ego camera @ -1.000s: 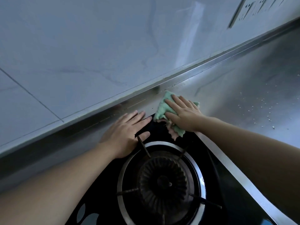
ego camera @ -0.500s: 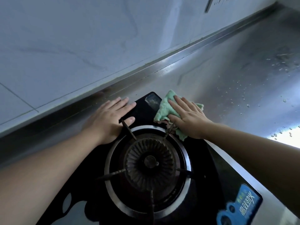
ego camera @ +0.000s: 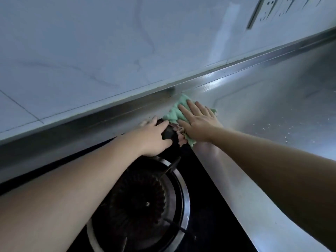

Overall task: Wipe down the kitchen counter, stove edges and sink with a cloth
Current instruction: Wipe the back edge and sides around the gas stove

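My right hand (ego camera: pixel 197 124) presses the green cloth (ego camera: pixel 179 110) flat, fingers straight, now past the far corner of the gas stove (ego camera: pixel 203 206) on the steel counter (ego camera: pixel 272 110) by the back ledge; half a second ago it lay on the stove's glass. My left hand (ego camera: pixel 153 136) has followed, fingers straight and flat on that stove corner, just beside the cloth.

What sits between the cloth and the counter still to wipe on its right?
Nothing visible. The right hand presses the green cloth flat at the stove's back corner, and the steel counter to its right holds only scattered water droplets.
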